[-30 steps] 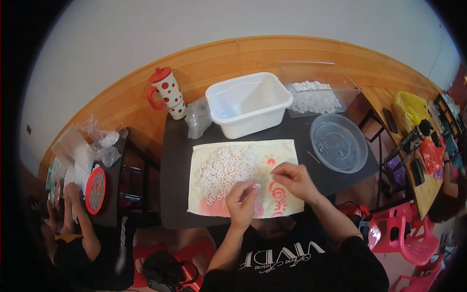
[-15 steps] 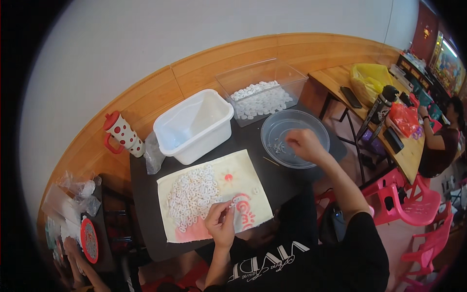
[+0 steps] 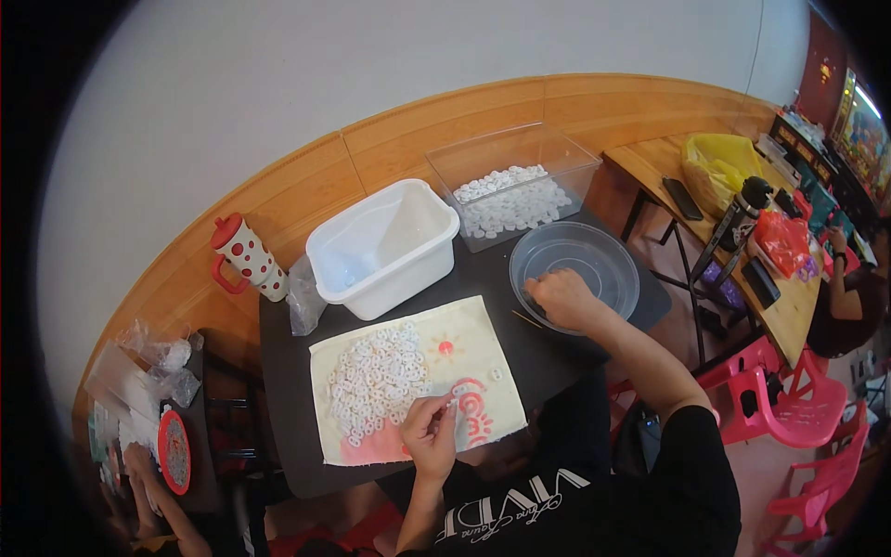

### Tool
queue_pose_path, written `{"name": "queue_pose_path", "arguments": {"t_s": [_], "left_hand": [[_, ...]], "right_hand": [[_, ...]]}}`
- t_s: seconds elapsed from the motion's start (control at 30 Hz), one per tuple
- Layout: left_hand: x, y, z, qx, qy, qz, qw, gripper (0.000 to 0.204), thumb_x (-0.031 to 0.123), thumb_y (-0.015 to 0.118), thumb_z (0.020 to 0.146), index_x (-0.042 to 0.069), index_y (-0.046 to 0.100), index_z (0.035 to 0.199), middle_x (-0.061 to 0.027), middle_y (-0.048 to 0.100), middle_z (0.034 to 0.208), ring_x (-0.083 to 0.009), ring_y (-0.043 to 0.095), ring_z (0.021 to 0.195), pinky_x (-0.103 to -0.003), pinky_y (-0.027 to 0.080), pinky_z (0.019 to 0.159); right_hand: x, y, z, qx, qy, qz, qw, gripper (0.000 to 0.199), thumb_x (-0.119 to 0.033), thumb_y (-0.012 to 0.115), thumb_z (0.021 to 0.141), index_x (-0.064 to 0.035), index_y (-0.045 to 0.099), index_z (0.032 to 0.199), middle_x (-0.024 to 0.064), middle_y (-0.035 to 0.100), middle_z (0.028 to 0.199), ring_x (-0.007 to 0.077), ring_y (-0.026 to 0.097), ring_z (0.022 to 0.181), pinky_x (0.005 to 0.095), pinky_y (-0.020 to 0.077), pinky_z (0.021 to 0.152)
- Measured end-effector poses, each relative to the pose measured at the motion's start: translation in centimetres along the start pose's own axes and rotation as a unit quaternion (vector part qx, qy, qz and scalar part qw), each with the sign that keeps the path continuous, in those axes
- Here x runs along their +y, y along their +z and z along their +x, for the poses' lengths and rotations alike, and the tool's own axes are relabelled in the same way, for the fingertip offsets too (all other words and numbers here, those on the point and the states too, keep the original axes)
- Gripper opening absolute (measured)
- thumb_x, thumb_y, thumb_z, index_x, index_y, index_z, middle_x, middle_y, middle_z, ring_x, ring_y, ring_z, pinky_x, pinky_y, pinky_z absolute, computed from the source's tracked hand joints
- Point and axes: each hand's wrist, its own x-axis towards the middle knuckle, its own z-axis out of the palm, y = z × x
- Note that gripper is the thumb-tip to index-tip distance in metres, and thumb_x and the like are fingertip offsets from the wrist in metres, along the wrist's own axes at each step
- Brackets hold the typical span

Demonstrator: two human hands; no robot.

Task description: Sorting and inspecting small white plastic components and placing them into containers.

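My left hand (image 3: 430,438) is over the lower part of a cream cloth (image 3: 464,330) with a red and pink print. Its thumb and fingers pinch a small white ring-shaped piece (image 3: 456,401). Left of it, many similar white ring pieces (image 3: 379,371) lie heaped on the cloth, and a single one (image 3: 496,374) sits near the right edge. My right hand (image 3: 563,299) reaches down inside a round clear plastic tub (image 3: 603,255), fingers curled together. Whatever is at those fingertips is hidden, as are the small grey pieces in the tub.
A white basin (image 3: 390,288) and a clear box (image 3: 534,144) holding white pieces stand behind the cloth. A dotted tumbler (image 3: 251,260) and plastic bag (image 3: 304,297) are at left. Thin sticks (image 3: 527,318) lie beside the tub. Other people's hands (image 3: 139,464) show at far left.
My right hand has lowered from above the tub to its left inner side, covering the small grey pieces. My left hand keeps its pinch. The view has shifted slightly.
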Motion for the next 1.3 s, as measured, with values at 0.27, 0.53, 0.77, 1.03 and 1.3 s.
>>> {"name": "queue_pose_path", "arguments": {"t_s": [0.27,0.53,0.77,1.03,1.3], "left_hand": [[-0.5,-0.3,-0.1,0.012,0.005,-0.011,1.000,0.019,-0.007,0.068,0.083,-0.002,0.071,0.101,-0.0039,0.062,0.084,-0.0072,0.053,0.070,-0.020,0.039,0.059],[0.3,-0.2,0.8,0.007,-0.018,-0.024,1.000,0.020,-0.009,0.067,0.082,-0.003,0.070,0.101,-0.0046,0.062,0.085,-0.0090,0.055,0.073,-0.020,0.041,0.064],[-0.1,-0.2,0.7,0.013,-0.014,-0.047,0.999,0.020,-0.009,0.066,0.083,-0.003,0.070,0.102,-0.0059,0.063,0.083,-0.0100,0.056,0.072,-0.022,0.044,0.064],[-0.8,-0.4,0.7,0.020,-0.015,-0.070,0.997,0.020,-0.008,0.067,0.084,-0.003,0.070,0.103,-0.0051,0.061,0.083,-0.0090,0.054,0.071,-0.021,0.043,0.063],[-0.8,-0.7,0.6,0.009,-0.043,-0.073,0.996,0.017,-0.008,0.068,0.085,-0.004,0.070,0.101,-0.0049,0.063,0.088,-0.0078,0.056,0.074,-0.020,0.043,0.065]], "right_hand": [[3.6,-2.0,-2.2,0.064,0.135,0.488,0.860,0.022,0.002,0.055,0.086,-0.0027,0.064,0.105,0.0042,0.064,0.085,0.0119,0.063,0.082,0.0280,0.0491,0.069],[-11.3,-2.9,-2.1,0.056,0.015,0.534,0.844,0.019,0.001,0.062,0.086,-0.0043,0.063,0.105,0.0055,0.059,0.086,0.0158,0.062,0.081,0.0286,0.0492,0.071],[-12.9,-0.5,0.9,0.043,-0.084,0.244,0.965,0.020,-0.003,0.059,0.078,-0.0038,0.064,0.097,0.0155,0.062,0.089,0.0359,0.062,0.087,0.0466,0.0505,0.075],[-11.2,0.1,0.2,0.082,-0.102,0.247,0.960,0.015,-0.001,0.064,0.074,-0.0039,0.065,0.090,0.0107,0.065,0.090,0.0326,0.062,0.085,0.0408,0.0489,0.074],[-12.3,-0.4,-0.1,0.096,-0.198,0.166,0.961,0.007,-0.007,0.061,0.070,-0.0090,0.056,0.074,0.0063,0.054,0.078,0.0260,0.056,0.080,0.0380,0.0453,0.069]]}}
